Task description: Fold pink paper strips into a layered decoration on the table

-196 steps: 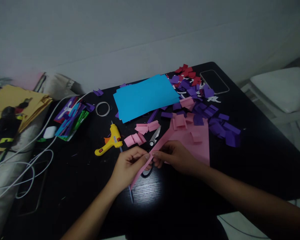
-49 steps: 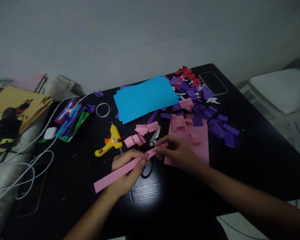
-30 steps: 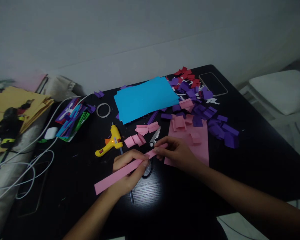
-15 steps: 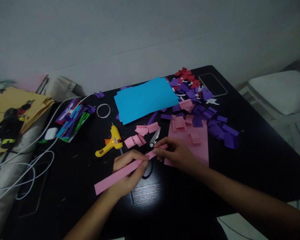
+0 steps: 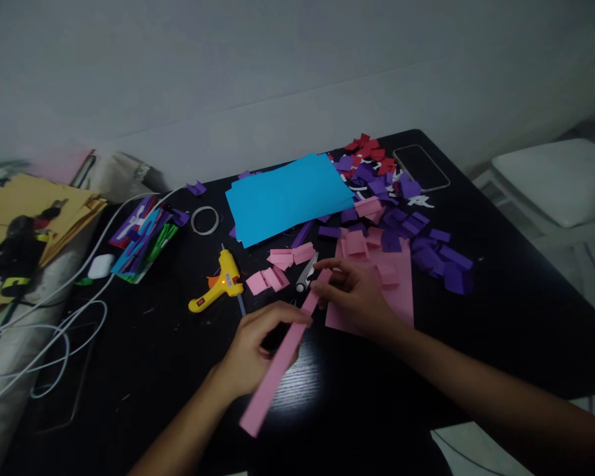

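The pink strip [image 5: 280, 368] is up over the desk [image 5: 367, 383] — right hand [image 5: 359, 297] pinching its far end, left hand [image 5: 248, 352] gripping it mid-length. The folded pink pieces [image 5: 268, 280] look done; this strip's one long length — unfinished, I'd say — and there's a pink sheet [image 5: 399, 301] left too.

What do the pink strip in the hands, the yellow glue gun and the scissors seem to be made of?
Pink strip: most likely paper or thin card, matte, judging by its flat, even color and straight edges.
Yellow glue gun: probably plastic, smooth, judging by its rounded, evenly yellow body.
Scissors: blades likely bare metal, from their silvery grey look; handles mostly hidden, material unclear.
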